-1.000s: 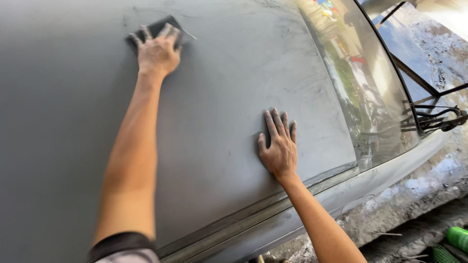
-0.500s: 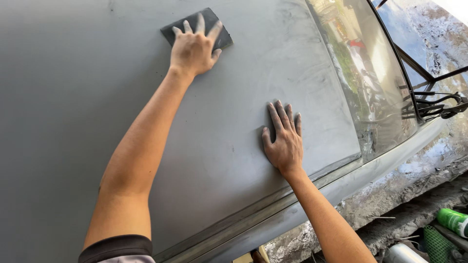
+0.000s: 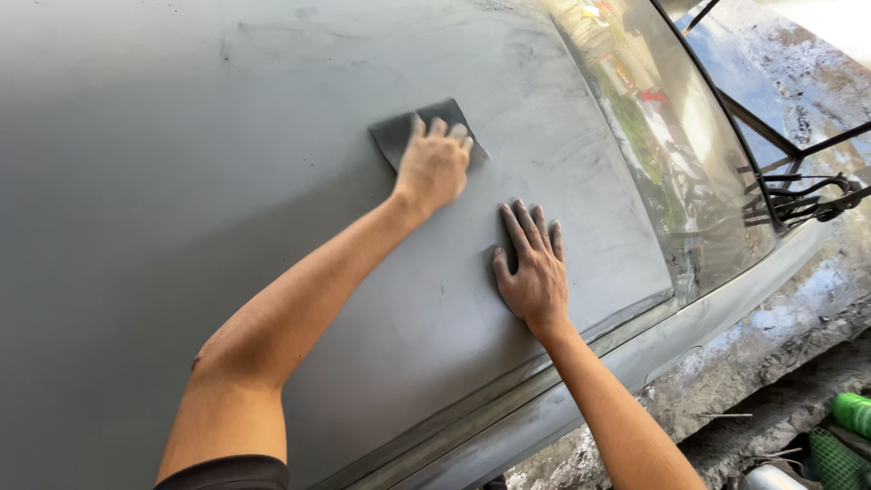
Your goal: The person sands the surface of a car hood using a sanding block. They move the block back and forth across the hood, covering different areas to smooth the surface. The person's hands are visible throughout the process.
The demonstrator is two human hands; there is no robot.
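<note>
Item, nearest the camera: two bare forearms reaching up from the lower edge, a dark sleeve hem showing at the left upper arm. Item: right hand (image 3: 535, 272), laid flat and palm-down on the grey primed car panel (image 3: 181, 209), fingers straight and slightly spread, gripping nothing. Item: left hand (image 3: 434, 168), a little farther up the panel and near the right hand without touching it, fingers extended and pressed onto a dark grey sheet of sandpaper (image 3: 404, 136); the sheet lies flat against the panel under the palm, its upper and left corners showing beyond the fingers, held down by pressure rather than pinched. Item: the panel itself, matt grey, dusty, with faint swirl marks around the hands and a raised seam running along its lower edge. Item, to the right of the panel: a tinted car window (image 3: 671, 154), glossy, carrying coloured reflections. Item, lower right: rough, muddy ground (image 3: 726, 399), with a green bottle-like object (image 3: 853, 413) and a green mesh piece at the corner. Item, far right, beyond the window: a black metal frame (image 3: 798, 195) of thin bars.
</note>
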